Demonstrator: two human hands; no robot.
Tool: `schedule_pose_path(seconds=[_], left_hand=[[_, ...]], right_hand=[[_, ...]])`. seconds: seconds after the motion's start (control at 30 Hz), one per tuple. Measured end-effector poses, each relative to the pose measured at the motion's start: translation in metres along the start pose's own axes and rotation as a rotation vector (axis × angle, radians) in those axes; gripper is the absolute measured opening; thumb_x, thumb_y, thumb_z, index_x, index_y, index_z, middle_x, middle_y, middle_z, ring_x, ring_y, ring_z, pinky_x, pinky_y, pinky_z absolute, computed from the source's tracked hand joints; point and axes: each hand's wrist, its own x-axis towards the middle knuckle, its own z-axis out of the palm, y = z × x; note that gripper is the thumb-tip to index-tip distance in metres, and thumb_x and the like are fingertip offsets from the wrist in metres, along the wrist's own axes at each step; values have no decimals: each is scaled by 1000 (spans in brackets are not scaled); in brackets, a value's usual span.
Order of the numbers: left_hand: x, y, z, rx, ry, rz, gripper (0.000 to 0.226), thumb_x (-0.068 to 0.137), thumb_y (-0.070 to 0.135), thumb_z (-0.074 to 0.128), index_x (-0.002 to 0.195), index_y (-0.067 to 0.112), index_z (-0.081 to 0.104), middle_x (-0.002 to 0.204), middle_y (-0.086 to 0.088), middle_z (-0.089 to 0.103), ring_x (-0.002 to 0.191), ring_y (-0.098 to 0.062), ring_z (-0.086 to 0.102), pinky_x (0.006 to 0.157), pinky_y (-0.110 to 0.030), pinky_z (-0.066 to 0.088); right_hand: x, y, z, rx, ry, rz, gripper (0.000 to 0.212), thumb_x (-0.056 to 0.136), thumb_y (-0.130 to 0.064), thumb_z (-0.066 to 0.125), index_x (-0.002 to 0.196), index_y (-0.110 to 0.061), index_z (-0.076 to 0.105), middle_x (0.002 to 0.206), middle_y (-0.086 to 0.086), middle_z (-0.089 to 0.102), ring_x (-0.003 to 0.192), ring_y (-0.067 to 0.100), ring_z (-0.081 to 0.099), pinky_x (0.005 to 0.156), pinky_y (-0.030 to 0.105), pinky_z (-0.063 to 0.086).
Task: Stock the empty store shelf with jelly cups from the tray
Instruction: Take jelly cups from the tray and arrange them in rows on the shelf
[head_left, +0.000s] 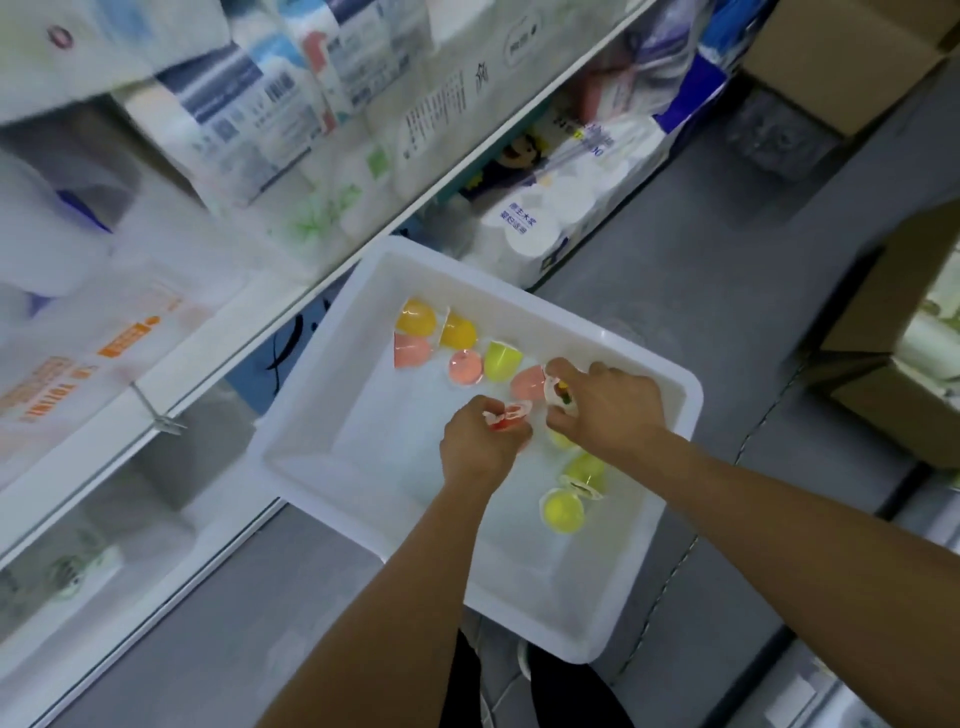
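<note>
A white plastic tray (311, 457) sits on the floor beside the shelving, with several jelly cups lying in it: yellow (415, 318), pink (465, 368) and green (562, 512) ones. My left hand (478, 447) is inside the tray and grips a red jelly cup (511, 418). Just right of it, my right hand (608, 408) pinches a jelly cup (557, 391) by its white lid. A low white shelf (171, 540) at the lower left holds a few jelly cups (78, 569) seen through its clear front strip.
Upper shelves (291, 306) on the left carry tissue and paper-roll packs. More paper rolls (535, 228) stand on the floor behind the tray. Cardboard boxes (893, 374) are at the right. Grey floor (727, 260) surrounds the tray.
</note>
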Motion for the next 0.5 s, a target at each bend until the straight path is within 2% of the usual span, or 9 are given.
schedule_pose_path(seconds=[0.17, 0.33, 0.5], left_hand=[[-39, 18, -72, -65, 65, 129, 34, 76, 33, 76, 106, 24, 64, 101, 5, 63, 91, -15, 61, 79, -24, 46], [-80, 49, -143, -219, 137, 214, 28, 76, 26, 78, 101, 22, 65, 89, 13, 60, 79, -4, 58, 66, -14, 42], [-128, 78, -213, -339, 253, 303, 25, 77, 23, 78, 98, 22, 65, 84, 15, 61, 70, 4, 58, 54, -4, 40]], right_hand=[[-27, -25, -63, 72, 53, -29, 44, 86, -55, 44, 126, -39, 44, 100, -1, 67, 93, 22, 64, 71, 30, 45], [-49, -58, -140, 250, 70, -76, 42, 83, -53, 54, 123, -43, 50, 108, -6, 67, 102, 21, 61, 79, 30, 42], [-62, -87, -219, 465, 120, -154, 48, 72, -55, 60, 119, -45, 57, 113, -11, 67, 106, 17, 61, 86, 32, 49]])
